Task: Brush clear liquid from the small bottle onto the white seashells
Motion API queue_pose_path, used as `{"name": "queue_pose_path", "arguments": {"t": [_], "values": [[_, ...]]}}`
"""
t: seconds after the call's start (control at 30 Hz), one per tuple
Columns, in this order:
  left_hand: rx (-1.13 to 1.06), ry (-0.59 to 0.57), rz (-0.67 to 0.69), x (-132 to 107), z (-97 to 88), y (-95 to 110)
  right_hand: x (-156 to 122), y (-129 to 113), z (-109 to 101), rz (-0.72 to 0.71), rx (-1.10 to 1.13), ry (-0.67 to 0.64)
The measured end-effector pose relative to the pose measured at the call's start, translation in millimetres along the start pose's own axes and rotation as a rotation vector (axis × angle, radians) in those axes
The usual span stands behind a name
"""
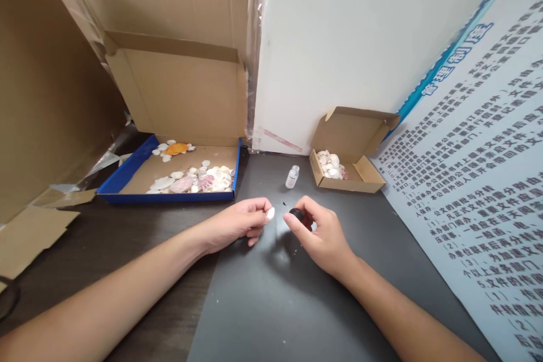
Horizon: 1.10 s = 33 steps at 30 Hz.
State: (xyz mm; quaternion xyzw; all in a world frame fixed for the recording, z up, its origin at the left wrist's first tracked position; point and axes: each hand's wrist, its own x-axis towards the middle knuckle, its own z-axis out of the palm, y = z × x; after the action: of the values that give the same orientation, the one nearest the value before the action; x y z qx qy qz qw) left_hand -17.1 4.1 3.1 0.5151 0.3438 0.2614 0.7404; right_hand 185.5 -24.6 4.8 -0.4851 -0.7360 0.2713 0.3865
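My left hand (237, 225) pinches a small white shell (270, 214) between thumb and forefinger, just above the grey mat. Across a short gap, my right hand (324, 237) is closed round a black cap (296, 214), partly hidden by the fingers. Whether anything is attached under the cap I cannot make out. Beyond the hands stands a small clear bottle (291, 179) with whitish contents or label and an uncapped neck. A tiny dark bit (284, 203) lies between the hands and the bottle.
At the back left, an open blue-edged box (169, 198) holds several shells and an orange shell (175, 149) ringed by white ones. A smaller cardboard box (352, 184) with white shells (330, 165) stands back right. A printed board (466, 153) rises along the right side.
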Motion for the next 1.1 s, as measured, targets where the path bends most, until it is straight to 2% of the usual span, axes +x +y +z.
{"name": "queue_pose_path", "arguments": {"t": [0.17, 0.33, 0.5, 0.67, 0.8, 1.0, 1.1], "values": [[-0.006, 0.003, -0.004, -0.6, -0.4, 0.2, -1.2, 0.2, 1.4, -0.06, 0.043, -0.096], [0.007, 0.008, -0.001, -0.6, 0.3, 1.1, -1.5, 0.4, 1.2, -0.025, 0.004, -0.006], [-0.006, 0.018, -0.009, 0.3, -0.4, -0.3, -2.3, -0.4, 0.4, -0.051, 0.087, -0.112], [0.003, 0.01, -0.009, -0.2, -1.0, -0.8, -1.3, 0.9, 1.8, -0.015, 0.029, -0.035], [0.0, 0.01, -0.007, -0.3, -1.0, -0.6, -1.4, 1.0, 1.2, -0.04, 0.122, -0.114], [0.0, 0.003, -0.001, 0.2, -1.4, -0.8, -1.5, 0.3, 1.3, 0.007, 0.048, -0.038], [-0.001, 0.004, -0.006, -0.1, -1.1, -0.5, -3.4, 0.9, 0.7, -0.033, 0.119, -0.103]]}}
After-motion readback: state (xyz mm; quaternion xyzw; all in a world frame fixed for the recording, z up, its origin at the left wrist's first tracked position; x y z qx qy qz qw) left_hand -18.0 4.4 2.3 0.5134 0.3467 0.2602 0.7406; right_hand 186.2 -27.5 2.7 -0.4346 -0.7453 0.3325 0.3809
